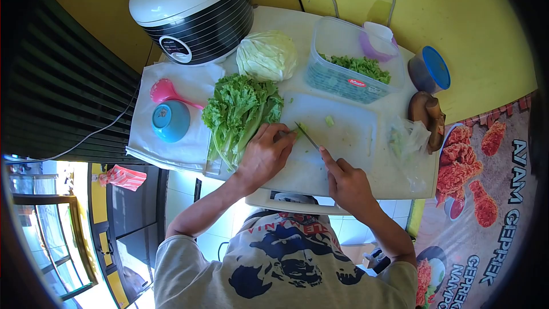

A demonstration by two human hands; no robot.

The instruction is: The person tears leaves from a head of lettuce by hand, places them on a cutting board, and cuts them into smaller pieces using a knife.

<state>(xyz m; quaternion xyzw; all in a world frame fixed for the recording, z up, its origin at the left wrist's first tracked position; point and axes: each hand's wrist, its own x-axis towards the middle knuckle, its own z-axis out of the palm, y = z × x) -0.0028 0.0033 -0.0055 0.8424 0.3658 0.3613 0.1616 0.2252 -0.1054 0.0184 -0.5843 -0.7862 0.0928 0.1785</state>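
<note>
My right hand (347, 186) grips a knife (309, 137), its index finger stretched along the back of the blade. On the white cutting board (357, 120), my left hand (266, 151) has its fingers bent over a small green vegetable piece (301, 130), mostly hidden, close to the blade. Small green scraps lie scattered on the board, among them a pale green bit (329, 121). A bunch of leafy lettuce (240, 106) rests just left of the board, against my left hand. Behind it sits a whole cabbage (267, 55).
A clear plastic container (323, 80) with chopped greens stands behind the board. At the back left is a rice cooker (200, 28). A blue bowl (171, 121) and pink ladle (164, 90) lie left. On the right are a plastic bag (409, 140) and a blue-lidded tub (429, 70).
</note>
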